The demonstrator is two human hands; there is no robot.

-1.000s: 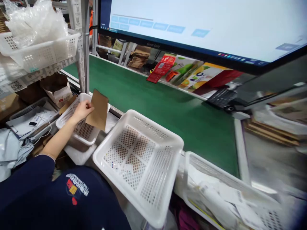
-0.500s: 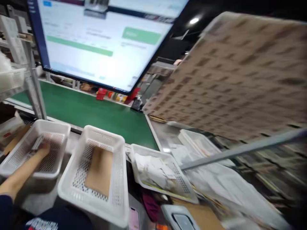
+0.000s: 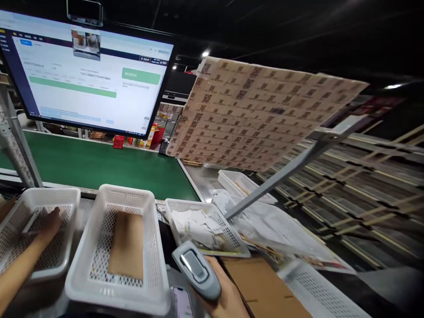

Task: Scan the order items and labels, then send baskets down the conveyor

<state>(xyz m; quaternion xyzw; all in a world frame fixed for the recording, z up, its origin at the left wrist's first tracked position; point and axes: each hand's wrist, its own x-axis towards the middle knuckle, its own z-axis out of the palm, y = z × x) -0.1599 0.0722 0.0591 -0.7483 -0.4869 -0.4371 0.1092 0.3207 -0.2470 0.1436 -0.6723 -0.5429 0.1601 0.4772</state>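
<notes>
Your left hand [image 3: 49,225] lies inside the left basket [image 3: 73,221], fingertips on a flat pale item [image 3: 31,222]; cannot tell whether they grip it. The middle basket [image 3: 124,191] holds a brown envelope [image 3: 126,249], lying flat. Your right hand [image 3: 228,298] sits low, fingers wrapped round the grey scanner [image 3: 198,269], just beside the paper-filled basket [image 3: 188,202].

Right hand [image 3: 228,296] gripping grey scanner [image 3: 197,269], left hand [image 3: 49,225] in white basket [image 3: 71,229]

A monitor [image 3: 86,75] is glowing above the green conveyor belt [image 3: 99,163]. A brown envelope [image 3: 127,245] is lying in the middle white basket [image 3: 115,301], and a board of code labels [image 3: 258,115] is leaning over a paper-filled basket [image 3: 229,232].
</notes>
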